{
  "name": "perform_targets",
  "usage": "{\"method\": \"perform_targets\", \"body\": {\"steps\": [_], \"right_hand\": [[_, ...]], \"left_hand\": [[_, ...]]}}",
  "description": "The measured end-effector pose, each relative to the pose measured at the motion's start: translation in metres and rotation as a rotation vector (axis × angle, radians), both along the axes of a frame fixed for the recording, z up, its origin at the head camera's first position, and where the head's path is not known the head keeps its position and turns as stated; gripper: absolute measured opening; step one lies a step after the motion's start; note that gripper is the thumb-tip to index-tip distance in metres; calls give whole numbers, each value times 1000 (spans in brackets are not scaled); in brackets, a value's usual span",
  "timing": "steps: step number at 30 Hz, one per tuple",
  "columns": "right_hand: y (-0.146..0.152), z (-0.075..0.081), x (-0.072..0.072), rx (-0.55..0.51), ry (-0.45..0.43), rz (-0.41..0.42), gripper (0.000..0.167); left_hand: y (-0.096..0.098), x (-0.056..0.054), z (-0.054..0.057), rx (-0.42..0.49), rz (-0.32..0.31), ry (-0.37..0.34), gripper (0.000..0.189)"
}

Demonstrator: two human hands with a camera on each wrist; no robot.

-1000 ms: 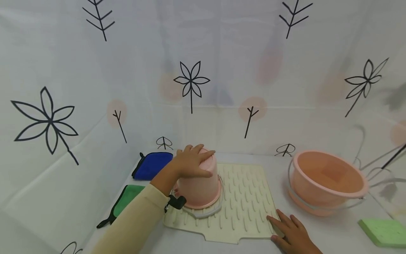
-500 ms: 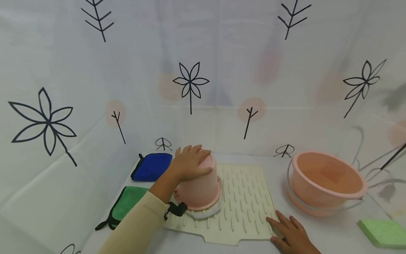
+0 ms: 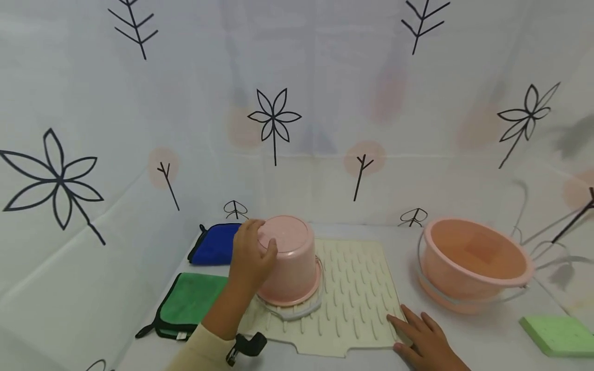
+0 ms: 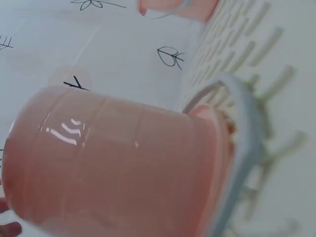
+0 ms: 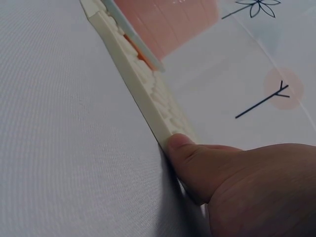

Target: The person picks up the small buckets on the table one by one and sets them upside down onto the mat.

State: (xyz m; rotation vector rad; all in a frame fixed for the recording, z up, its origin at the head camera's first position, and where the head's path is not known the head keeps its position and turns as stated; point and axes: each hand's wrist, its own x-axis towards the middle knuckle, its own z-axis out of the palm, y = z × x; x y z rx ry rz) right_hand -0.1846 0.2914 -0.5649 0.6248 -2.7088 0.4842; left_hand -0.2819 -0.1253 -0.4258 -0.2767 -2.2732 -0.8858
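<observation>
A small pink bucket (image 3: 293, 273) stands upside down on the left part of a cream ribbed draining mat (image 3: 359, 291). Its grey handle (image 3: 301, 313) lies round the rim on the mat. My left hand (image 3: 249, 260) is at the upper left side of the bucket, fingers loosely bent, thumb near the base's edge. In the left wrist view only some fingertips (image 4: 10, 229) show beside the bucket's base. My right hand (image 3: 424, 337) rests with spread fingers at the mat's front right corner, the thumb (image 5: 180, 143) touching its edge.
A wider pink bucket (image 3: 468, 293) with a wire handle stands upright at the right. In front of it lies a light green sponge block (image 3: 559, 335). A blue cloth (image 3: 215, 245) and a green cloth (image 3: 190, 299), both black-edged, lie at the left. Patterned white sheeting (image 3: 315, 185) hangs behind.
My left hand has come off the top of the upturned bucket and moved left and down to its side. The bucket and my right hand stay in place.
</observation>
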Motion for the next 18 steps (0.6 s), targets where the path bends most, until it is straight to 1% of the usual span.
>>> {"method": "perform_targets", "body": {"steps": [2,6,8,10,13,15,18], "right_hand": [[-3,3,0,2,-17,0,56],[-6,7,0,0,-46,5,57],[-6,8,0,-10,-62,3,57],[-5,7,0,-27,-69,4,57],[-4,5,0,-31,-66,3,56],[-3,3,-1,-22,-40,5,56],[-2,0,0,-11,-15,4,58]], "left_hand": [[-12,13,-8,18,16,-92,52],[-36,40,-28,50,7,-303,60],[-44,50,-39,60,-4,-384,64],[-49,59,-51,36,2,-442,67],[-51,65,-66,-68,5,-501,74],[-47,66,-74,-123,-16,-546,80],[-42,66,-82,-138,-67,-634,94]]}}
